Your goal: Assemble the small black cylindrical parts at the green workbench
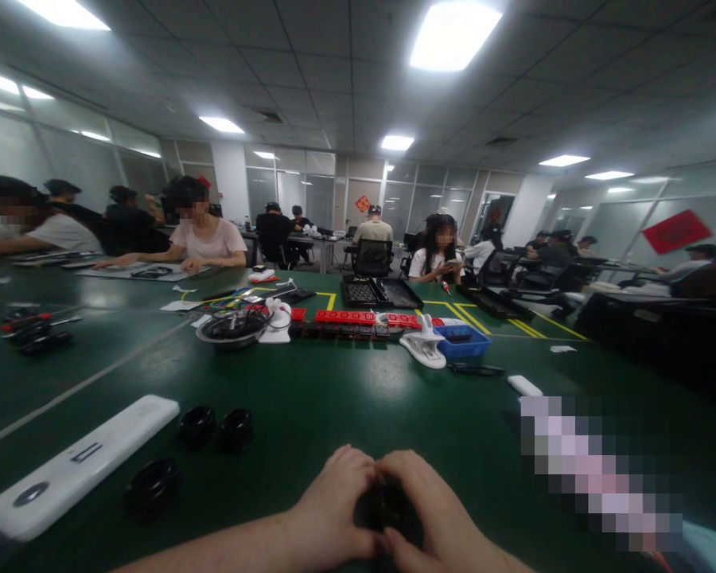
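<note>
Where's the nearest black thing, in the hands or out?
In: the left hand and right hand curl around the black thing, partly hiding it.

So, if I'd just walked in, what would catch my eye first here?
Probably the left hand and right hand, curled around a dark object at the bottom middle. Next, the long white bar at lower left, with three black rings beside it. Farther back, the red row and blue bin stand out against the green tabletop.
</note>
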`<state>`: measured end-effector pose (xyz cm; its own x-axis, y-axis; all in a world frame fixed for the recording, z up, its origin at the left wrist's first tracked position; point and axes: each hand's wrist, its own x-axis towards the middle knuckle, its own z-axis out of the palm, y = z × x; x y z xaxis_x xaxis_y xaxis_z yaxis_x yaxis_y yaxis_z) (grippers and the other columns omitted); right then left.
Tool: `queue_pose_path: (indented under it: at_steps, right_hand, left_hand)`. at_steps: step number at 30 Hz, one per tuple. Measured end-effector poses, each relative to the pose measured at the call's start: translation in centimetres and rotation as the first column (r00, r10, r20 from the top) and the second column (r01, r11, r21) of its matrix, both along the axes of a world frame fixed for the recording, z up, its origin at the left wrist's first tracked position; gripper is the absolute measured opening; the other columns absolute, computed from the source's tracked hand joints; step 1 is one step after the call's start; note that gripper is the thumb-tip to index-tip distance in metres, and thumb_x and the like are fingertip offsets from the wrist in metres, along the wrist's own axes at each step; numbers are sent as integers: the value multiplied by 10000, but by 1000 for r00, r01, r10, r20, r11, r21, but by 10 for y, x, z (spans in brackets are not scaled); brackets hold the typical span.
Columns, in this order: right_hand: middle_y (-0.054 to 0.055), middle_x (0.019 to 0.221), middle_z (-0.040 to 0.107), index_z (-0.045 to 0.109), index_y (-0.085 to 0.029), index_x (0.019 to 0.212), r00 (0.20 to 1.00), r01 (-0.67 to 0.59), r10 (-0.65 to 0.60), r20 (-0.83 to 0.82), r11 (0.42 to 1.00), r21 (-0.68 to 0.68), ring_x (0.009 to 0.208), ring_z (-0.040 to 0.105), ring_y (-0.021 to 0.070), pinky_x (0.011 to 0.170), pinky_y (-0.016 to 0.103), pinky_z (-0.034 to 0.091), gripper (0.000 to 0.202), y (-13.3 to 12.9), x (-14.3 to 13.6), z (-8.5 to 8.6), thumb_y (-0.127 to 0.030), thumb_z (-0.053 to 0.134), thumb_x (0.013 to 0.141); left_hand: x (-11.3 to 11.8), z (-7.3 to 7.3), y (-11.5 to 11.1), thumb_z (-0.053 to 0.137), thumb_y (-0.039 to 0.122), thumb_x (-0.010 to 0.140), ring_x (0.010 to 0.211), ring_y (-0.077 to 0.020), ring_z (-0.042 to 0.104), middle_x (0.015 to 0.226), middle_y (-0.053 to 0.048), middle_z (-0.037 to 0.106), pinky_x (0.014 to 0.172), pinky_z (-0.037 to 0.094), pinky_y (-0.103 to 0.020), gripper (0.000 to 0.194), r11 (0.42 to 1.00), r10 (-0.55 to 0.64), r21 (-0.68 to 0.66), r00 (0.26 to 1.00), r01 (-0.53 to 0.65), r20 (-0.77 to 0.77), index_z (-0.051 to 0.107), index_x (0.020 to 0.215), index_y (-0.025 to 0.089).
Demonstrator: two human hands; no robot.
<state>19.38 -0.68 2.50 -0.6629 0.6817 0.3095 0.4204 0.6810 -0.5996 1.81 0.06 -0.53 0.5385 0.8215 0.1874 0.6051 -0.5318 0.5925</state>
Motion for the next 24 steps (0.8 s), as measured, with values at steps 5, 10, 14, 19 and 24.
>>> queue_pose_path:
  at_steps: [5, 10, 14, 19, 24]
  right_hand:
    - [74, 823, 555, 526, -151, 888, 994, 103, -102, 48, 995, -11, 733, 515, 206, 653, 336, 439, 215, 3, 0, -3, -199, 578, 684]
    - [75, 866, 571, 510, -159, 970, 999, -24, 27, -43, 998, 65, 785, 528, 197, 705, 322, 442, 285, 1, 0, -2, -131, 504, 687]
    - [92, 935, 563, 476, -152, 1047, 997, -36, 39, -62, 998, 48, 834, 525, 218, 746, 350, 437, 377, 1, 1, -1, -190, 523, 675]
    - [87, 862, 560, 511, -149, 922, 989, 140, -140, 38, 990, 15, 766, 520, 223, 678, 355, 441, 282, 3, 0, -3, -236, 576, 662]
    - [66, 869, 574, 512, -168, 947, 997, 77, -77, 9, 997, 0, 775, 534, 193, 704, 317, 451, 272, 1, 1, -3, -140, 522, 676]
  left_hand:
    - [0, -2, 0, 747, 293, 561, 862, -196, 499, 882, 4, 552, 914, 309, -358, 340, 1000, -9, 6, 1000, 9, -6, 558, 824, 191]
    - [2, -1, 1, 738, 281, 559, 852, -201, 497, 871, 2, 545, 930, 295, -381, 364, 1000, 15, -15, 1000, -15, -16, 561, 864, 195]
    - [0, -3, 1, 749, 306, 559, 862, -201, 493, 894, -1, 545, 915, 311, -375, 380, 999, 10, -32, 1000, -10, 9, 563, 874, 201]
    - [-1, -3, 0, 755, 291, 558, 882, -196, 499, 907, -1, 552, 954, 265, -378, 361, 1000, 7, -30, 1000, -7, 13, 555, 841, 191]
    - [1, 1, -2, 727, 278, 576, 857, -193, 494, 884, 5, 546, 907, 316, -355, 326, 1000, 8, -17, 1000, -8, -14, 562, 846, 202]
